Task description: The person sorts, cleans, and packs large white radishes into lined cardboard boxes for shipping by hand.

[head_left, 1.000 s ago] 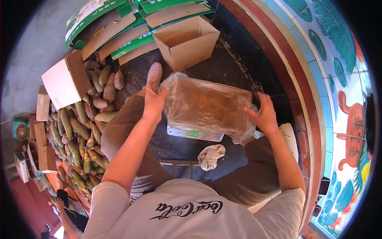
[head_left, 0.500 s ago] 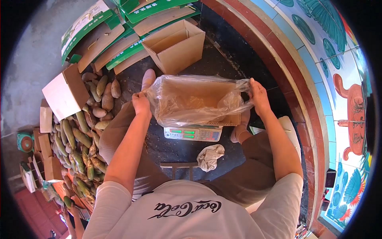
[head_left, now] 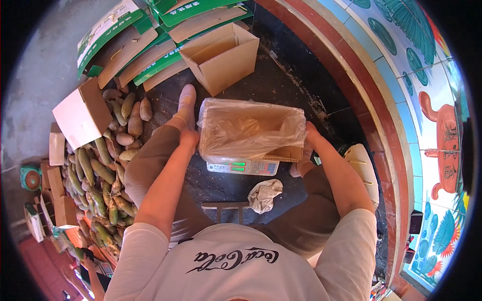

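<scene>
Roughly at the middle of the dark floor (head_left: 206, 188), I have the cardboard box (head_left: 289, 153) sitting on a digital scale (head_left: 243, 166). It covers the scale's far edge, leaving me the near edge with its keypad and green display, the digits too small to read. A clear plastic bag (head_left: 236, 133) lines the box and laps over its rim; its creases blur the bottom.

The left hand (head_left: 189, 138) is at the box's left end, fingers mostly out of my sight, so I cannot tell whether they pinch the film or lie spread. The right hand (head_left: 312, 133) is at the right end, its fingertips hidden too, and I cannot tell how far they close.

The film is thin, glossy and wrinkled; the cardboard is plain brown, bare at the near right corner. Off the scale's near edge, I see a crumpled off-white cloth (head_left: 265, 196) beside a narrow-barred frame (head_left: 226, 205), which the shirt (head_left: 236, 271) partly hides. Beyond the box stands an open carton (head_left: 228, 72) with straight, stiff walls. Toward the floor's left edge spreads a heap of long, rounded green and brown vegetables (head_left: 103, 170), partly behind the left leg. Green-printed cartons (head_left: 163, 65) at the far left are cropped by my view, and painted tiles (head_left: 401, 115) line the right edge.
</scene>
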Motion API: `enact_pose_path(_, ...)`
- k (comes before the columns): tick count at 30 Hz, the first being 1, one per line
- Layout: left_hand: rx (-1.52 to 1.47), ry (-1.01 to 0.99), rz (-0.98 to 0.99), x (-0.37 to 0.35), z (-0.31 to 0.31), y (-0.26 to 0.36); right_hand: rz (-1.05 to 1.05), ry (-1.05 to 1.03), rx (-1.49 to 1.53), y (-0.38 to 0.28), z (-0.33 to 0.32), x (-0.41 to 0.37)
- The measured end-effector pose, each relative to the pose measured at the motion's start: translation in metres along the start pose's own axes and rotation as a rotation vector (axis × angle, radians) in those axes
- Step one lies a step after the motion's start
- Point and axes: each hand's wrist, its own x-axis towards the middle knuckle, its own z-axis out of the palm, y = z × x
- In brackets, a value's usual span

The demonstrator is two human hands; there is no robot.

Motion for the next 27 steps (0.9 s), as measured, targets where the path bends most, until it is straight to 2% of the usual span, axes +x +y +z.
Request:
enact_pose_path(2, 0.043, 0.216, 0.118, -0.054, -0.046, 0.079, -0.107, 0.025, 0.040, 0.004, -0.002, -0.002)
enact_pose_path(4, 0.041, 0.438, 0.633, -0.084, -0.076, 0.118, -0.125, 0.240, -0.377, -0.046, -0.018, -0.043)
enact_pose_path(5, 0.051, 0.385, 0.778, -0.102, -0.086, 0.136, -0.135, 0.348, -0.587, -0.077, -0.029, -0.070)
enact_pose_path(8, 0.071, 0.140, 1.216, -0.156, -0.097, 0.160, -0.525, 0.504, -0.348, -0.119, -0.047, -0.123)
enact_pose_path(10, 0.211, -0.112, 1.312, -0.186, -0.094, 0.166, -0.675, 0.335, -0.291, -0.138, -0.051, -0.160)
enact_pose_path(11, 0.227, -0.159, 1.314, -0.190, -0.087, 0.165, -0.749, 0.247, -0.263, -0.141, -0.049, -0.172)
enact_pose_path(14, 0.245, -0.283, 1.325, -0.195, -0.069, 0.156, -0.865, 0.275, -0.669, -0.138, -0.033, -0.190)
enact_pose_path(17, 0.308, -0.299, 1.330, -0.188, -0.058, 0.141, -0.884, 0.236, -0.665, -0.131, -0.034, -0.189)
enact_pose_path(20, 0.298, -0.193, 1.430, -0.188, -0.064, 0.140, -0.902, 0.158, -0.654, -0.132, -0.041, -0.208)
enact_pose_path(23, 0.288, -0.182, 1.427, -0.188, -0.070, 0.136, -0.859, 0.001, -0.778, -0.121, -0.044, -0.220)
enact_pose_path(27, 0.485, -0.234, 1.539, -0.194, -0.078, 0.126, -0.870, -0.019, -0.882, -0.090, -0.025, -0.209)
